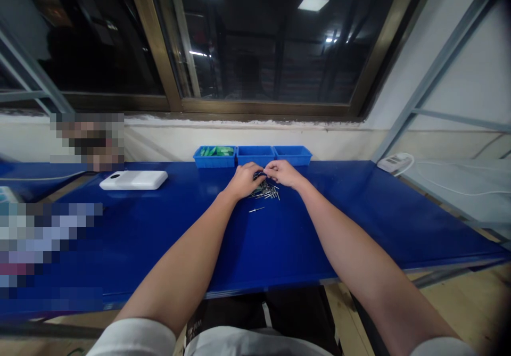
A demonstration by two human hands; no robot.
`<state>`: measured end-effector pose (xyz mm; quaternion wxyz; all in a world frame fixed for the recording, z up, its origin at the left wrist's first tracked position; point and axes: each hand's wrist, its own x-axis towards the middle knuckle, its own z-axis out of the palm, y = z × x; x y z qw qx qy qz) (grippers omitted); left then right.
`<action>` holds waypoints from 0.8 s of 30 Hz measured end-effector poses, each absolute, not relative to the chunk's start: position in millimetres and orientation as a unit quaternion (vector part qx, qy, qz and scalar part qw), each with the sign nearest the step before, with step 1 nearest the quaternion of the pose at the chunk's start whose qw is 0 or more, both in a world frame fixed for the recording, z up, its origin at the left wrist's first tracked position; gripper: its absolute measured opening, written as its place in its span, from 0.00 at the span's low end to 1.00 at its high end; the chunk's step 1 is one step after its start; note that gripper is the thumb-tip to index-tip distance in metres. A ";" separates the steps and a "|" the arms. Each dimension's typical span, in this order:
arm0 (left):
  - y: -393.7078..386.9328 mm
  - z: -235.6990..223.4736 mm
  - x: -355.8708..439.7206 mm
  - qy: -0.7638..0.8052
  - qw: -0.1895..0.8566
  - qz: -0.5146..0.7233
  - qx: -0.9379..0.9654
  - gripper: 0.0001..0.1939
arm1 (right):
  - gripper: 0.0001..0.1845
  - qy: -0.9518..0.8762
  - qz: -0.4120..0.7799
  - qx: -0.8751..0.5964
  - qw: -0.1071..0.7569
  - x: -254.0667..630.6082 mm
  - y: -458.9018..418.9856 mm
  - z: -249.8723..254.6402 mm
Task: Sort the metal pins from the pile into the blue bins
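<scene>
A loose pile of thin metal pins that look like blind rivets (pixel 270 191) lies on the blue table, just in front of the blue bins. Over the left side of the pile, my left hand (pixel 243 180) curls its fingers around some of the rivets. My right hand (pixel 284 173) meets it from the right, thumb and fingertips pinched together close to the left fingers. What the right fingertips pinch is too small to make out. One single rivet (pixel 256 209) rests apart from the pile, nearer to me.
Three blue bins (pixel 255 155) stand in a row against the wall; the left one holds green pieces (pixel 217 151). A white power bank-like device (pixel 133 180) lies at left. A power strip (pixel 395 162) with a cable sits at right. A person is blurred at far left.
</scene>
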<state>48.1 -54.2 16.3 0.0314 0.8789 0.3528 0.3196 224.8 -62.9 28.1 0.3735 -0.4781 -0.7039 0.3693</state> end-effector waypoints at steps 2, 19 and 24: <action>-53.8 17.1 48.3 0.340 0.031 0.336 0.878 0.11 | 0.11 -0.672 0.417 -0.464 0.399 222.7 -64.6 28.5; -52.6 15.4 49.4 0.358 0.002 0.301 0.884 0.11 | 0.12 -0.703 0.400 -0.399 0.432 225.2 -65.4 28.7; -56.1 15.9 49.3 0.400 0.005 0.309 0.863 0.15 | 0.11 -0.672 0.396 -0.439 0.446 229.3 -57.3 22.1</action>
